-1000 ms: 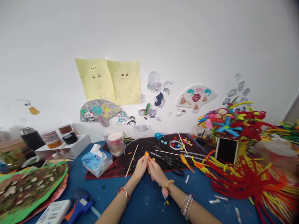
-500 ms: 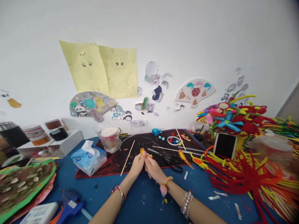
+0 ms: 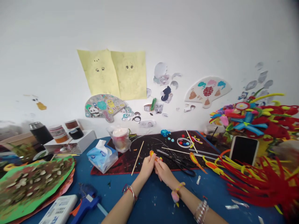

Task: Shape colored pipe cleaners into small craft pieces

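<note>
Two hands, left [image 3: 147, 165] and right [image 3: 163, 171], meet at the frame's lower centre, fingers pinched closed around a small orange piece [image 3: 151, 153] above the dark mat [image 3: 121, 161].

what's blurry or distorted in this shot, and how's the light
Head view: soft, even light, faint shadows on the wall; red pipe cleaners smeared at lower right; dark corner at top right; orange piece between the hands too small to read clearly.

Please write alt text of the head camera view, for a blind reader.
A left hand and right hand hold a small orange piece over a blue table. Scissors and a thin stick lie partly on a dark mat; red and yellow fuzzy stems spread at right.
</note>
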`<state>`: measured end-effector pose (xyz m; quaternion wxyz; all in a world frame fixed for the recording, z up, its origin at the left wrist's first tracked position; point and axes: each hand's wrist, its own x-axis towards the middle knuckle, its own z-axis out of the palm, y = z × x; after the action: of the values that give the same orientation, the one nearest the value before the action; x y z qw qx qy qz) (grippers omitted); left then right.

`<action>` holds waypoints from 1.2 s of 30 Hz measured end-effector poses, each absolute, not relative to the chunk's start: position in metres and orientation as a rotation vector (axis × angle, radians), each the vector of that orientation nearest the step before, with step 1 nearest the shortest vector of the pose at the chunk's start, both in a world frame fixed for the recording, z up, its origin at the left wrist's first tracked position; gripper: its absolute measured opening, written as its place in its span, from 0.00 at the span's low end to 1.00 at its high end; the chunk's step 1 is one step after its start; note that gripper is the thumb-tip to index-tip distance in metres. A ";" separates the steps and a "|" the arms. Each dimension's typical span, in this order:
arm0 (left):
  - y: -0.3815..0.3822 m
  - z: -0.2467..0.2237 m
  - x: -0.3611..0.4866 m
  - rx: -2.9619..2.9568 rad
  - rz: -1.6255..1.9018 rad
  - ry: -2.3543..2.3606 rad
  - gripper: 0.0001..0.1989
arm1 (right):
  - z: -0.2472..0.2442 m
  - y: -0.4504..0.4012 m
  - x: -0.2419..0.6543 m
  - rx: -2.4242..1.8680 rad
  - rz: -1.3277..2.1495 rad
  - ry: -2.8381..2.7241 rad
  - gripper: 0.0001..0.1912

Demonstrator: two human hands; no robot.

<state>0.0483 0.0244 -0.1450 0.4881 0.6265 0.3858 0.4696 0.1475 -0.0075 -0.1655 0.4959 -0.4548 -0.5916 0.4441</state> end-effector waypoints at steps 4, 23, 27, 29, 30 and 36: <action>0.017 -0.142 0.049 1.503 1.196 0.988 0.27 | -0.165 -0.010 0.146 -1.117 1.082 -1.429 0.22; 0.017 -0.145 0.051 1.492 1.198 1.003 0.26 | -0.164 -0.010 0.145 -1.061 1.135 -1.368 0.22; 0.017 -0.149 0.050 1.515 1.185 1.010 0.26 | -0.165 -0.008 0.146 -1.064 1.127 -1.374 0.21; 0.015 -0.148 0.048 1.517 1.174 0.978 0.25 | -0.166 -0.009 0.147 -1.059 1.128 -1.389 0.20; 0.015 -0.148 0.047 1.517 1.167 0.959 0.25 | -0.165 -0.010 0.146 -1.055 1.129 -1.399 0.19; 0.014 -0.147 0.045 1.508 1.157 0.963 0.24 | -0.162 -0.012 0.145 -1.068 1.116 -1.404 0.20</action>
<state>0.0451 0.0141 -0.1470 0.4842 0.6194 0.3954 0.4749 0.1449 -0.0123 -0.1618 0.5029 -0.4423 -0.5814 0.4620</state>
